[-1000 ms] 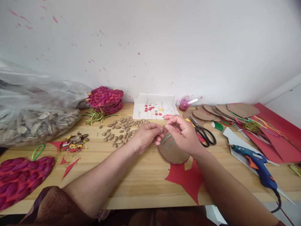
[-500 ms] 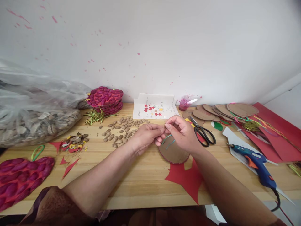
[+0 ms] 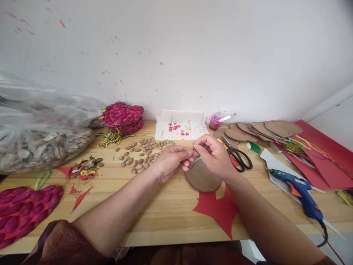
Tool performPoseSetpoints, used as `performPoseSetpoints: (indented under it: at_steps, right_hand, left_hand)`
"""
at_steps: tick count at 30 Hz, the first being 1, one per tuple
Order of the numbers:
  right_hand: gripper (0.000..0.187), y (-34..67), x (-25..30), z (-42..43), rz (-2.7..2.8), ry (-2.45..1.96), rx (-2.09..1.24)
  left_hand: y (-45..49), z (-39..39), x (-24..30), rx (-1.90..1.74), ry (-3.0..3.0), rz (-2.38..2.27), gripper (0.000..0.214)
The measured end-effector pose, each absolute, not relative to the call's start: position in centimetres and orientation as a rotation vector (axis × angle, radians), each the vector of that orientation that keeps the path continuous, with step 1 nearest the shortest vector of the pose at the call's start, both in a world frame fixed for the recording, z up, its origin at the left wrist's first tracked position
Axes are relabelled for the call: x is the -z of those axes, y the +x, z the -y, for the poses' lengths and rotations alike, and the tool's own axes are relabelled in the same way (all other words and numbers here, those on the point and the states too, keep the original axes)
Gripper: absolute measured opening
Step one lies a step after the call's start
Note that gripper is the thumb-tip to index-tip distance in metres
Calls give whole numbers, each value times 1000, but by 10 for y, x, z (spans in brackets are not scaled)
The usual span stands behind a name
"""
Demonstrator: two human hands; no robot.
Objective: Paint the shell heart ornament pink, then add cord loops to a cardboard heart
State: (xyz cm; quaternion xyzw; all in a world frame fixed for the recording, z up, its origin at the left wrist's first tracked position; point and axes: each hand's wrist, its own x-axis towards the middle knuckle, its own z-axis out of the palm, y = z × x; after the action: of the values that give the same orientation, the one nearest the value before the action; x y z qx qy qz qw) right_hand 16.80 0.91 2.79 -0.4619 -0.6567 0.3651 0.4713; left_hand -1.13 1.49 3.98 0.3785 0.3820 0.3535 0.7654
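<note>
Above a round cardboard disc [image 3: 202,182], my left hand [image 3: 176,158] and my right hand [image 3: 211,152] meet fingertip to fingertip. Both are closed in a pinch. A thin teal cord [image 3: 198,168] hangs in a loop from between them, over the disc; its pinched part is hidden by the fingers. Under the disc's near edge lies a red paper scrap [image 3: 216,211] with pointed corners. Black-handled scissors [image 3: 239,156] lie just right of my right hand, their blades apart.
Brown seeds [image 3: 140,154] are scattered left of my hands. At the left are a plastic bag of shells [image 3: 49,147] and a magenta seed-covered piece [image 3: 24,209]. A blue glue gun [image 3: 300,193] lies at the right, with cardboard discs [image 3: 282,128] behind. Paper stars [image 3: 174,127] rest on white paper.
The teal cord's loop has shifted slightly beneath my fingers. Both hands keep their pinch in nearly the same place; the whole view has moved a little.
</note>
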Motion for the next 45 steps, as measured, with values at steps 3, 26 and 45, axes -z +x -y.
performPoseSetpoints:
  at_steps: [3,26,45]
  right_hand:
    - [11,168,-29,-9,1611,-1118,-900]
    - [17,177,-36,-12,1718,-1117,-985]
    - [10,176,-40,-9,1953,-1226,-597]
  left_hand:
    - [-11,-14,-42,-765,806,-852,13]
    - [-13,-16,-44,-810,1040,-979,11]
    - [-14,-18,-39,-761,984,-952,8]
